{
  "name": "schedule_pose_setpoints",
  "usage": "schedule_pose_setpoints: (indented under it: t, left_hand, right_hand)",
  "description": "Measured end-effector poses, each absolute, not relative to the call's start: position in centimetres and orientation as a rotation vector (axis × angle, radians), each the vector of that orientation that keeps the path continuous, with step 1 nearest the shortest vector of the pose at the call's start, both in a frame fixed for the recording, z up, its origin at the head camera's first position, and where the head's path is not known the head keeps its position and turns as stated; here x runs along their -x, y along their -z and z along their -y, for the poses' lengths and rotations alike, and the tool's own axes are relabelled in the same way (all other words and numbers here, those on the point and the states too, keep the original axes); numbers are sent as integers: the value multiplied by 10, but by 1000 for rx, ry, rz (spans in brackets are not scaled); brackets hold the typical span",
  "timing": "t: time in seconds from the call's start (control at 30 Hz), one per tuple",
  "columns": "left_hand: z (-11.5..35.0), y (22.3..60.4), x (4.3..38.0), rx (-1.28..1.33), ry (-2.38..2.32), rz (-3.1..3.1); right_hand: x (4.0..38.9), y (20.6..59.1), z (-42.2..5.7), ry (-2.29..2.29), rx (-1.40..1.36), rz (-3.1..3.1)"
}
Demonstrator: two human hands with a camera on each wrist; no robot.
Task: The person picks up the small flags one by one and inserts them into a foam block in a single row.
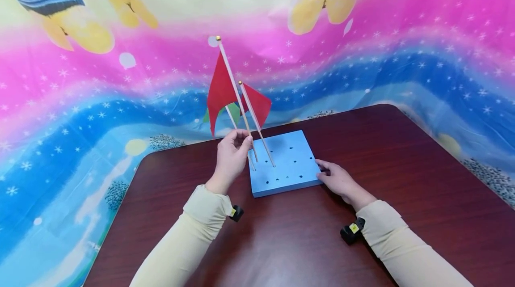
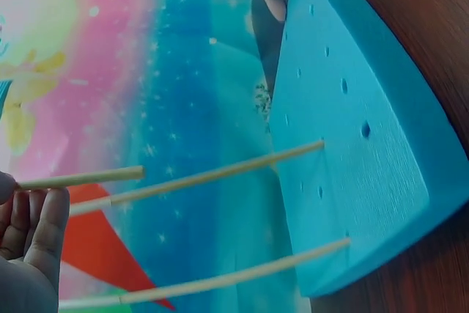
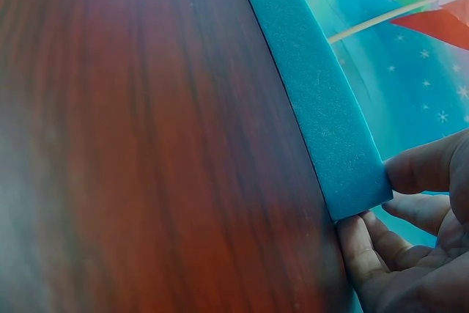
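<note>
My left hand [image 1: 233, 155] pinches the stick of a tall red flag [image 1: 221, 88] with a gold ball on top. The left wrist view shows the lower end of the held stick [image 2: 88, 178] apart from the blue foam board [image 2: 337, 78]. A shorter red flag [image 1: 258, 103] and a green flag [image 1: 233, 112], partly hidden behind the tall one, stand tilted in holes of the board. My right hand [image 1: 339, 182] holds the board's right edge, its thumb [image 3: 425, 166] at the upper edge and fingers [image 3: 359, 247] against the side.
Several small holes dot the top of the board, which lies flat on a dark reddish-brown table [image 1: 289, 238]. Behind the table hangs a colourful cloth [image 1: 342, 63] with snowflakes and cartoon figures.
</note>
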State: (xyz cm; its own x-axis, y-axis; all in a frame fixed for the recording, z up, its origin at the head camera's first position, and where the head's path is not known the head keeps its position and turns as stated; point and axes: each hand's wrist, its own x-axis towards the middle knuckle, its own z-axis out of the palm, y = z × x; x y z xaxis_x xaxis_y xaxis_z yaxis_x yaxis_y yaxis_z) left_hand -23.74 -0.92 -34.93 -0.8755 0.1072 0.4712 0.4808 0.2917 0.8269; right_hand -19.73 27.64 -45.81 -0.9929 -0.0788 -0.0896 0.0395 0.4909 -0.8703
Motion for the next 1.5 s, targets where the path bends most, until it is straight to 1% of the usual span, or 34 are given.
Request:
schedule_pose_setpoints:
  t: [0.23, 0.5, 0.9, 1.13, 1.33, 1.5]
  left_hand:
    - [-12, 351, 236, 678, 1558, 2237]
    - [-30, 354, 237, 730, 1491, 2276]
    - [-52, 366, 238, 814, 1388, 2350]
    - [-59, 375, 244, 786, 1382, 2390]
    - [-69, 385, 251, 812, 1331, 2402]
    - [-76, 392, 254, 782, 1287, 2419]
  right_hand:
    - [195, 456, -279, 1536, 41, -2616]
    - [195, 459, -279, 1558, 52, -2614]
    - [197, 458, -275, 1583, -3, -2601]
    - [199, 457, -270, 1564, 34, -2608]
    - [198, 457, -274, 1549, 5, -2627]
    - [198, 457, -277, 1537, -3, -2626]
